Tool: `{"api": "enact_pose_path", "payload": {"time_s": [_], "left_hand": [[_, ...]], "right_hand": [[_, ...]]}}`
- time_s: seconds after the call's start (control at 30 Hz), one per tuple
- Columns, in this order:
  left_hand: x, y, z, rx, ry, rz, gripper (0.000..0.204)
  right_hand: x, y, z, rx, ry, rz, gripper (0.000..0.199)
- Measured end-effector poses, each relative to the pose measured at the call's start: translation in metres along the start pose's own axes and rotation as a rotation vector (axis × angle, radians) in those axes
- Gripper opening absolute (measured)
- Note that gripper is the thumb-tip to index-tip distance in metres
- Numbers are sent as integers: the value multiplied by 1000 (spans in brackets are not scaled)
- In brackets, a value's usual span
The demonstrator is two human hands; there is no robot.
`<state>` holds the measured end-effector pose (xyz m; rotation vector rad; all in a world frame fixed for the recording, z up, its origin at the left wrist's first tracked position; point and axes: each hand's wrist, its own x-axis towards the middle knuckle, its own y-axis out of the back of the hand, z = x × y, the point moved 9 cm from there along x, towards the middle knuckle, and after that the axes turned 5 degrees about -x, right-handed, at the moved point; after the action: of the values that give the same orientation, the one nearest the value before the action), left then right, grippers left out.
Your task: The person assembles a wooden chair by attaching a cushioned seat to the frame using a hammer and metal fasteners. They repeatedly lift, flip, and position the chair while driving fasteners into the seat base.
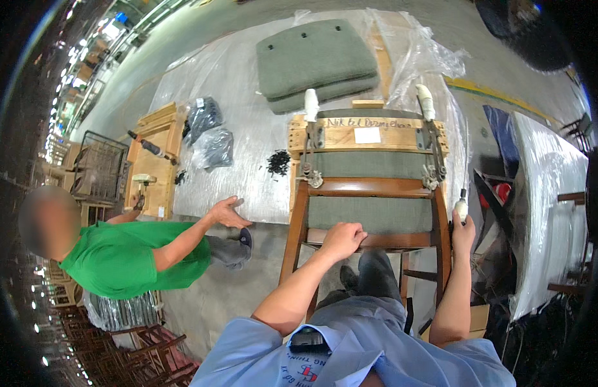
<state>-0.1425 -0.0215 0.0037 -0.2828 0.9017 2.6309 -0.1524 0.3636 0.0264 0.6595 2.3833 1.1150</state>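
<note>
- a brown wooden chair frame with a grey-green padded back (371, 193) sits clamped in a pale wooden jig (368, 135) at the near edge of a plastic-covered worktable (247, 116), just right of centre in the view.
- the chair's long axis runs from 12 o'clock to 6 o'clock: its top end lies in the jig toward 12, and its legs come down toward the person at 6.
- the left hand (343, 240) rests on the lower wooden rail of the chair, fingers curled over the rail's edge in a loose, mostly closed grip.
- the right hand (463, 233) is at the chair's 3 o'clock side, closed around a white-tipped clamp lever (462, 208) that stands up out of the fist.
- two white-handled toggle clamps (310, 103) rise from the jig at its 12 o'clock edge, one at each corner.
- a stack of grey-green seat cushions (315, 64) lies on the table at 12 o'clock from the jig, well apart from both hands.
- a small heap of black screws (279, 161) lies at 9 o'clock from the jig, near it.
- a co-worker in a green shirt (128, 255) stands at 9 o'clock, one open hand (229, 211) at the table's edge.
</note>
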Motion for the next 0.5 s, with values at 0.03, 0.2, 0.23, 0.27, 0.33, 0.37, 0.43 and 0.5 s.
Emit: {"api": "enact_pose_path", "payload": {"time_s": [0.03, 0.2, 0.23, 0.27, 0.33, 0.37, 0.43, 0.5], "left_hand": [[-2, 0, 0, 8, 7, 2, 25], [-3, 4, 2, 51, 28, -15, 25], [-2, 4, 0, 41, 36, -25, 25], [-3, 4, -2, 29, 46, -28, 25], [-3, 1, -6, 3, 36, -13, 25], [-4, -1, -7, 2, 26, -1, 25], [-4, -5, 2, 22, -26, 27, 25], [-22, -10, -20, 16, 63, -4, 26]], "right_hand": [[-2, -2, -2, -27, 25, 19, 50], [5, -9, 4, -39, 104, -8, 52], [8, -15, 17, 7, 51, -47, 52], [8, -16, 17, 14, 70, -51, 51], [19, -19, 41, 57, 78, -70, 47], [27, -28, 58, 103, 62, -85, 46], [27, -16, 57, 162, 37, -114, 44], [20, -27, 66, 168, -4, -155, 44]]}}
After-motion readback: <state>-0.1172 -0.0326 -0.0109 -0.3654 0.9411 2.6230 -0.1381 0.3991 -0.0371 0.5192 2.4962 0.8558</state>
